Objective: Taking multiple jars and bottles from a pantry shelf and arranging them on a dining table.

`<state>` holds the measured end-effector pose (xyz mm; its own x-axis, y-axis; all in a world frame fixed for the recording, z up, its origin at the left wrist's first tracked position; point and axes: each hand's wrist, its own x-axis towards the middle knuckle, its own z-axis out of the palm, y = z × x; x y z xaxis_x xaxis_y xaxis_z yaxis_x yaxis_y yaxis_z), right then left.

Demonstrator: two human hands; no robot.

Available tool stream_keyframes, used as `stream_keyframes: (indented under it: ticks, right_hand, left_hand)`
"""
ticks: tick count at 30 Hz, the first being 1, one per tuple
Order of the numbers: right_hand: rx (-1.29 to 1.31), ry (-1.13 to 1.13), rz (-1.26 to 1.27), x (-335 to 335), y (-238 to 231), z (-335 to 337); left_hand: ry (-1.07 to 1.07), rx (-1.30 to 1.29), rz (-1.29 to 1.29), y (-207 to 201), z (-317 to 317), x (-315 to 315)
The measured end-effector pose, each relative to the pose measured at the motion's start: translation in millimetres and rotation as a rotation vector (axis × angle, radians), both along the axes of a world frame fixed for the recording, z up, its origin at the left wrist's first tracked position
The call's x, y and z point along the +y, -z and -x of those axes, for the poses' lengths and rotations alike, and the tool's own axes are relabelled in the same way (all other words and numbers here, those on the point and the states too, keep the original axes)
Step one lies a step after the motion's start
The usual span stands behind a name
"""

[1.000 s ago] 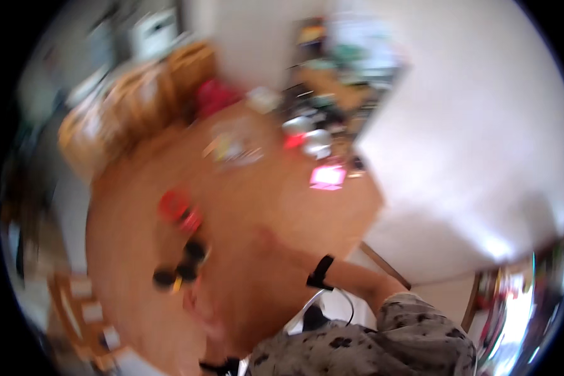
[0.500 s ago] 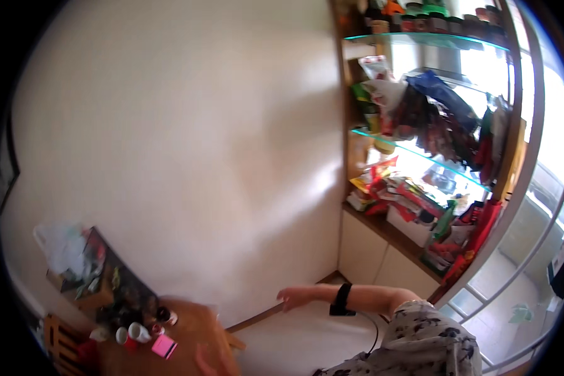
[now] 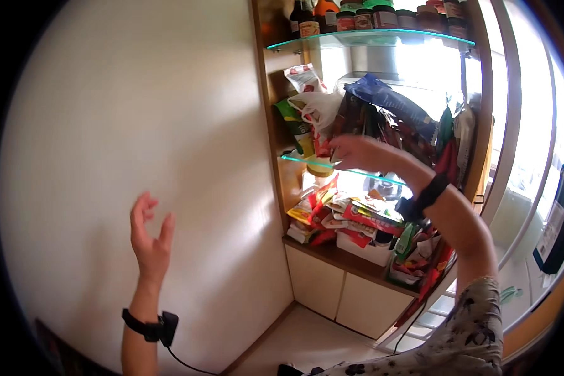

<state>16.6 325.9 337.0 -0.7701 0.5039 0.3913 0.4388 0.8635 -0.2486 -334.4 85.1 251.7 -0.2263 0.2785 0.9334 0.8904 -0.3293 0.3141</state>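
Observation:
My left hand [image 3: 150,241] is raised in front of the bare wall, its thumb apart from the loosely bent fingers and nothing in it. My right hand [image 3: 357,152] reaches across in front of the middle of the shelf unit, slightly blurred. Its fingers look apart, and no held thing shows. Closest to it are a white plastic bag [image 3: 323,109], a green and yellow packet [image 3: 297,128] and the edge of the lower glass shelf [image 3: 294,158]. Behind the right hand lie dark packets and a blue bag [image 3: 388,100]. Whether the fingertips touch anything, I cannot tell.
Jars and bottles [image 3: 363,20] line the upper glass shelf [image 3: 370,39]. Below, packets crowd around a white box [image 3: 363,247] on the wooden ledge. Pale cabinet doors [image 3: 316,279] stand underneath. A plain wall [image 3: 138,125] is at the left, and a glazed frame at the right.
The view has turned toward the shelves, and the table has left it. My right hand has risen from low down to the middle shelf. My left hand has come up clearly into view.

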Motion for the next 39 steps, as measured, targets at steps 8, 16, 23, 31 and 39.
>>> stream_keyframes:
  ticks: [8,16,23,31,39]
  right_hand:
    - [0.408,0.672,-0.37,33.4,-158.7,-71.1]
    - [-0.549,0.941,-1.604,20.3,-242.0,-130.6]
    - [0.568,0.965,-0.941,82.0,-250.3,-98.6]
    - [0.5,1.06,-0.819,124.8,-259.1,-67.2]
    - [0.364,1.139,-0.917,138.5,-272.2,-56.2]
  left_hand:
    - [0.2,0.109,-0.109,-137.8,36.2,185.8]
    - [0.081,0.213,-0.176,-243.7,-6.5,333.4]
    - [0.092,0.173,-0.117,-299.4,-59.1,410.9]
    - [0.254,0.198,-0.02,-347.4,-97.1,451.8]
    - [0.437,0.185,0.129,-366.4,-118.1,511.4]
